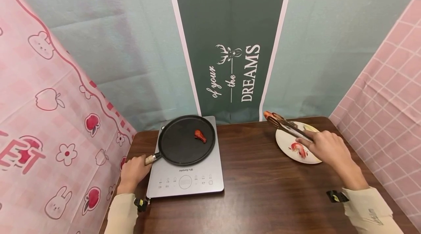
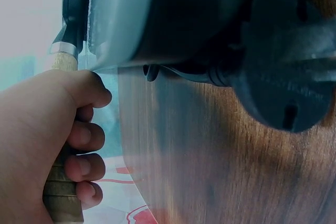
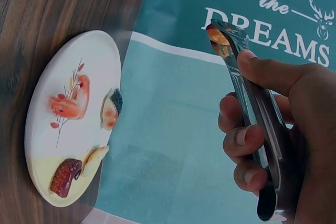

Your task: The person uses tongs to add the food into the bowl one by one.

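Note:
My left hand (image 1: 134, 170) grips the wooden handle (image 2: 63, 198) of a flat black frying pan (image 1: 179, 146) that sits on a silver induction cooktop (image 1: 204, 186). A small reddish drumstick (image 1: 199, 136) lies in the pan, right of its middle. Over at the right, my right hand (image 1: 330, 150) holds metal tongs (image 3: 252, 108) with thumb and curled fingers. Between the tong tips is a small orange-brown piece of food (image 3: 217, 36), partly hidden by the metal. The tongs extend over the far left rim of a white plate (image 1: 283, 142), which bears a pink shrimp (image 3: 76, 100).
Several other food pieces lie along the plate's edge, among them a dark red-brown one (image 3: 65, 177) and one with a black end (image 3: 110, 111). Dark wooden tabletop (image 1: 250, 175) separates cooktop and plate. Printed cloths hang behind and at both sides.

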`<state>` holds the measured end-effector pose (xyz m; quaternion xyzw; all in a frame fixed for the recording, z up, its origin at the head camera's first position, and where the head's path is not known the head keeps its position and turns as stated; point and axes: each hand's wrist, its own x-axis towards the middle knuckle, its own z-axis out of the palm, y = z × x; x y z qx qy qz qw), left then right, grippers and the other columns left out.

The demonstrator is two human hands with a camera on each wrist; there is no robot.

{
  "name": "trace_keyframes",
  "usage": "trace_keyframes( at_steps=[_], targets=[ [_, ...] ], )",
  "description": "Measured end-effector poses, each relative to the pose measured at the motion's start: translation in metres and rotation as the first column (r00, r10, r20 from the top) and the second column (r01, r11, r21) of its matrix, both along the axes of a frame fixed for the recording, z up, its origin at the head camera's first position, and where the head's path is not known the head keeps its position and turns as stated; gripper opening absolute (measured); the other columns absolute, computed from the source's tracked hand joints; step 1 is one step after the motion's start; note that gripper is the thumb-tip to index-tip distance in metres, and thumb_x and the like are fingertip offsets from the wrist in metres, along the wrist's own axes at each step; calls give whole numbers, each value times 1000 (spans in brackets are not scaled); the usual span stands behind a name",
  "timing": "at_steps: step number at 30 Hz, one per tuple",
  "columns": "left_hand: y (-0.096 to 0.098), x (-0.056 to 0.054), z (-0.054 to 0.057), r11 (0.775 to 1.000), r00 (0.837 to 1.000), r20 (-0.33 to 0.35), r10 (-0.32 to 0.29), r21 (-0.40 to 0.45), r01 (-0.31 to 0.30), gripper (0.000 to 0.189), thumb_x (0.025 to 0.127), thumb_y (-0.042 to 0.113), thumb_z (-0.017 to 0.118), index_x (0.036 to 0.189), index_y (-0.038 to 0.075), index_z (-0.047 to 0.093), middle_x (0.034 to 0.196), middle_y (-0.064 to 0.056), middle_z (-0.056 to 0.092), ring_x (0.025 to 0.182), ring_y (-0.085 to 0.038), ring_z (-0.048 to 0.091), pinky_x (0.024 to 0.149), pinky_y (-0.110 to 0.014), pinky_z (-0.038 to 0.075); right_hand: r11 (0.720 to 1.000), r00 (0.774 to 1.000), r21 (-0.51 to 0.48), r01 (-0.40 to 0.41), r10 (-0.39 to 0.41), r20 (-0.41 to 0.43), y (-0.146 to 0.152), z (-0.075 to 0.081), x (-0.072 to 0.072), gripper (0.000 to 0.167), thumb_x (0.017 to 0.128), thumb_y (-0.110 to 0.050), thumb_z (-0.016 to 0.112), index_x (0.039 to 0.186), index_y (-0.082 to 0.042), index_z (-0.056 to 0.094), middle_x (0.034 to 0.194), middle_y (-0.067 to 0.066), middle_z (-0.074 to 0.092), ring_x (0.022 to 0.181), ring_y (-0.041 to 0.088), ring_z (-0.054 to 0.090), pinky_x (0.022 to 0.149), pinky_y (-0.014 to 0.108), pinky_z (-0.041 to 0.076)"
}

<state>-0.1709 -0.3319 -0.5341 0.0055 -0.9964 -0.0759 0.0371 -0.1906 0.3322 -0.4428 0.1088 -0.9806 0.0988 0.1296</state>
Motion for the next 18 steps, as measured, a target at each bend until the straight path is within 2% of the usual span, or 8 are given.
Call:
trace_keyframes(
  at_steps=[6,11,15,18],
  targets=[
    [1,0,0,1000,1000,3,-2,1,2,27,93,26,75,88,3,63,78,-23,70,65,-46,67,56,-59,48,1000,1000,-11,-5,5,-16,-5,0,-1,32,94,-39,79,113,-14,77,75,24,68,60,46,62,50,58,43],
    [1,1,0,1000,1000,-6,-5,0,5,27,92,27,75,88,2,63,78,-24,70,66,-47,67,57,-60,49,1000,998,-9,-26,25,-61,-10,1,-3,27,92,-37,81,107,-15,78,67,15,64,56,41,60,51,58,42],
    [0,0,0,1000,1000,-7,-3,2,3,27,92,26,75,87,3,62,79,-25,70,66,-48,67,57,-60,49,999,997,-7,-35,34,-62,-13,2,-4,32,93,-38,80,115,-16,79,72,19,68,60,42,63,53,60,44],
    [0,0,0,1000,1000,-5,-1,2,1,27,92,27,75,87,3,62,79,-25,70,67,-48,68,58,-60,49,999,998,-7,-34,34,-48,-15,3,-4,39,94,-40,79,124,-15,77,84,25,73,66,46,66,55,61,46]
  ],
)
